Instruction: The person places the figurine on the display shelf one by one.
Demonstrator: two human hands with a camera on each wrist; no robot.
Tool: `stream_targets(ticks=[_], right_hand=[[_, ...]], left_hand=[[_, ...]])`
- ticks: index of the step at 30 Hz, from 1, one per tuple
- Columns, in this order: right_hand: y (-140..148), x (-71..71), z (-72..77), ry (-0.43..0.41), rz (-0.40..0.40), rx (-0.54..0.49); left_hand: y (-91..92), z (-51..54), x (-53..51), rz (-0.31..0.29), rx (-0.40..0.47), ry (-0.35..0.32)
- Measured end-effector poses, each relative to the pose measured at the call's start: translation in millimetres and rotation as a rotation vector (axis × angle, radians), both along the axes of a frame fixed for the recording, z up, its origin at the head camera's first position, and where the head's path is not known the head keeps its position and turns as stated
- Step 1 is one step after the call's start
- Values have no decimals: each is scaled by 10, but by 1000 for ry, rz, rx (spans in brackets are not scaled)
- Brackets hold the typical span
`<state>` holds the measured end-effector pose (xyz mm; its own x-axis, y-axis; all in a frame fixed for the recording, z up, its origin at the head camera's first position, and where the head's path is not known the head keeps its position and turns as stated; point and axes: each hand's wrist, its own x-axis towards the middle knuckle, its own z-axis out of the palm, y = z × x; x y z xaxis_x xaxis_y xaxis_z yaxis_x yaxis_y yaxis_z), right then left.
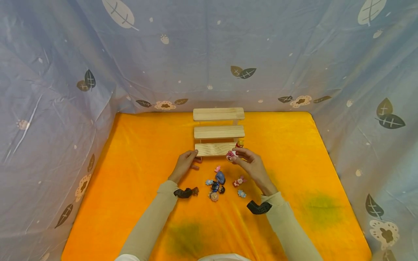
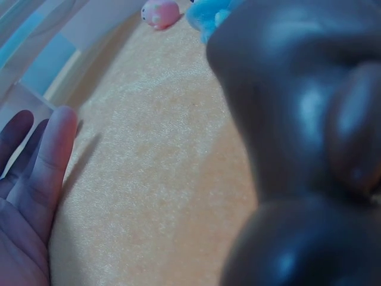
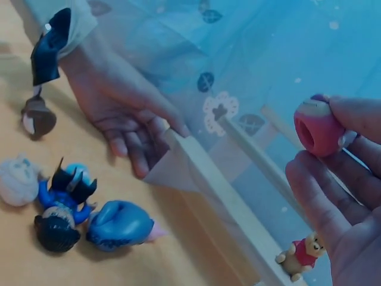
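Note:
My right hand (image 1: 256,168) pinches a small pink figurine (image 3: 318,128) between thumb and fingers, in front of the right end of a wooden three-step stand (image 1: 213,149). The figurine's hollow underside shows in the right wrist view. On the lowest step's right end sits a yellow bear figurine (image 3: 305,253) in a red shirt. My left hand (image 1: 184,165) is at that step's left end, its thumb touching the corner and its other fingers loosely extended below. A brown figurine (image 1: 195,191) stands beside the left wrist and looms large in the left wrist view.
Between the arms lie several figurines: a blue one (image 1: 220,177), a black-haired one in dark blue (image 1: 214,186), a pale round one (image 1: 213,197), a pink-eared one (image 1: 240,181) and a light blue one (image 1: 241,193). Leaf-patterned curtains (image 1: 209,54) enclose the orange cloth (image 1: 147,137).

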<state>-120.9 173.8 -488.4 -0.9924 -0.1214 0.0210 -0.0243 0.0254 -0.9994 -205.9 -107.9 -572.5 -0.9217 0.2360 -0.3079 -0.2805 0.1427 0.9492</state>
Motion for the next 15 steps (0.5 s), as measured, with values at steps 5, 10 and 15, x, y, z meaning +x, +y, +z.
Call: stream_targets(ticks=[5,10,15], right_hand=[[-2,-39,43,14,-20,-4],[-3,-68,88,49,-12,3],[0,-83,132,49,-14,14]], left_hand=[[-2,1,-1,0,0,3],[-4,4,2,0,8,-1],[-4,-3,4,2,13,-7]])
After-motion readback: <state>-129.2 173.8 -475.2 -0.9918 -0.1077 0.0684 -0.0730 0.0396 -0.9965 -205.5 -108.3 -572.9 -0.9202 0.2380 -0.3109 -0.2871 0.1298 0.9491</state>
